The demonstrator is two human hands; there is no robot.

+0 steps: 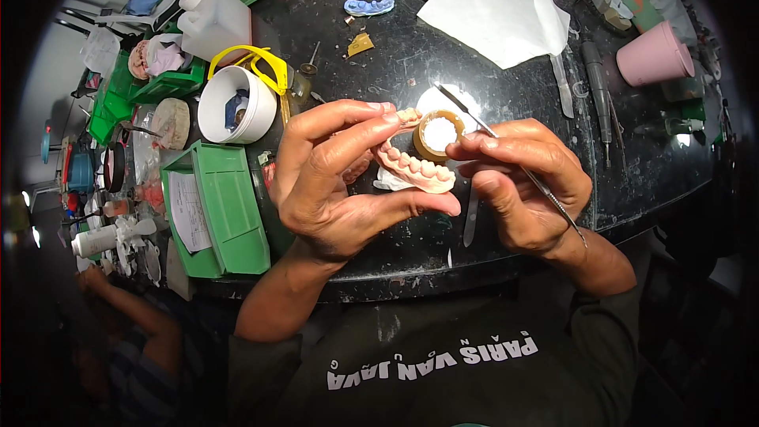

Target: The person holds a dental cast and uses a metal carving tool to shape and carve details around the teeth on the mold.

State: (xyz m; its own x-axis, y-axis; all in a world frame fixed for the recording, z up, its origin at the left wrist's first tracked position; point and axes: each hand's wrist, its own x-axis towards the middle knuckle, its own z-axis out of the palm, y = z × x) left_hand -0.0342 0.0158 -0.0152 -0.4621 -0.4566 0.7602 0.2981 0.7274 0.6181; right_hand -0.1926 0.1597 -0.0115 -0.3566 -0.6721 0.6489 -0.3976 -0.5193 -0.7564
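Note:
My left hand (pixel 332 182) holds a pink dental cast (pixel 415 170) with a row of teeth along its curve; the thumb presses under it and the fingers curl over its far side. In my right hand (pixel 538 166), pinched between thumb and fingers, is a thin metal dental carver (pixel 542 187), slanting from upper left to lower right. Just beyond the cast, by the right fingertips, is a small tan pot (pixel 420 141) containing white material. Its underside is hidden. A white round piece (pixel 470 101) lies behind it.
Left of my hands stand a white tub (pixel 265 115) with yellow goggles on its rim, a green bin (pixel 237 213) and a translucent jug (pixel 225 24). White paper (pixel 494 8), a knife (pixel 562 91), a handpiece (pixel 594 87) and a pink cup (pixel 655 55) are beyond. Another person's arm (pixel 138 308) shows lower left.

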